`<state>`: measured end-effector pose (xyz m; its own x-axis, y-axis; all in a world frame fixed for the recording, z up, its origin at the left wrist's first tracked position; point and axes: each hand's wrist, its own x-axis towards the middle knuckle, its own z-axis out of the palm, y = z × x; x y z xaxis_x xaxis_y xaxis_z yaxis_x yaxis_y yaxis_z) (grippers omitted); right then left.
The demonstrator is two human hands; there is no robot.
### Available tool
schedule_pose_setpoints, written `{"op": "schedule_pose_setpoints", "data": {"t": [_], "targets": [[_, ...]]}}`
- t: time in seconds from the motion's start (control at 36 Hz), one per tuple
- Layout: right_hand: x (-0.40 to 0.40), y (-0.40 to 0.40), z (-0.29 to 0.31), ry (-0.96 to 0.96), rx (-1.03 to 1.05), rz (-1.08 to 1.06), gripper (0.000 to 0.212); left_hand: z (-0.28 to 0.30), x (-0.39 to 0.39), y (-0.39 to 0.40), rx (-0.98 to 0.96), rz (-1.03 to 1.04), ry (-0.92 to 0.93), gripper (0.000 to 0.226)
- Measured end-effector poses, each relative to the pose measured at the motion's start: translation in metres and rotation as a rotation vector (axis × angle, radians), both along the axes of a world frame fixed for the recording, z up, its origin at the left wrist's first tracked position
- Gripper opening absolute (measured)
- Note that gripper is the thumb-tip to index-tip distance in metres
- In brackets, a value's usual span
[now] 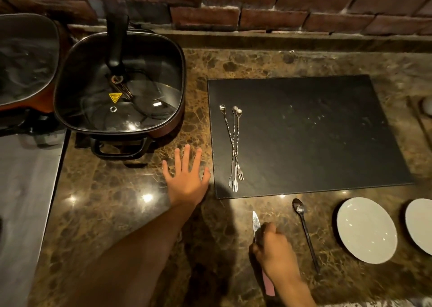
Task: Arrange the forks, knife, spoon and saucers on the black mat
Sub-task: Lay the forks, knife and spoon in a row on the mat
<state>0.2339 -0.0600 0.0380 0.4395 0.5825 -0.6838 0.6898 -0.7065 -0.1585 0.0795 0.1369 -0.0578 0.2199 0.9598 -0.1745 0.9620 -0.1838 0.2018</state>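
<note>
Head view: right hand clasped over the pink-handled steel knife on the brown marble counter, blade pointing away toward the flat black rectangular mat just beyond. Left hand splayed flat, empty, beside the mat's left edge.

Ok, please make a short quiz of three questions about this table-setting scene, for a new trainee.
1. True or false: the three long forks already lie on the black mat.
2. Which hand is on the knife? A) the left hand B) the right hand C) neither
3. Fill in: the spoon lies on the counter between the knife and the ____.

Key
1. True; they overlap near the mat's left edge.
2. B; the left hand is spread flat on the counter.
3. Saucers; the nearer saucer and the second saucer are off the mat.
</note>
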Motion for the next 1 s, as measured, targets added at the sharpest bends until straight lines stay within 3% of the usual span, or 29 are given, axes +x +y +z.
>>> {"op": "schedule_pose_setpoints", "data": {"t": [0.28,0.47,0.56,0.69,1.0], "targets": [[0.010,-0.020,0.008,0.053,-0.096,0.057,0.038,-0.007,-0.004,-0.002,0.146,-0.045,-0.021,0.061],[0.032,-0.006,0.009,0.107,0.103,-0.008,0.027,-0.004,-0.003,-0.001,0.114,-0.027,0.012,0.062],[0.048,0.016,0.007,0.073,0.168,0.014,0.018,0.000,-0.001,-0.002,0.079,-0.027,0.026,0.064],[0.083,0.068,0.006,0.036,0.267,-0.057,0.027,0.001,-0.002,-0.002,0.029,-0.021,0.015,0.064],[0.140,0.187,0.001,0.038,0.225,-0.117,0.039,-0.008,-0.003,0.001,0.051,-0.035,0.076,0.064]]}}
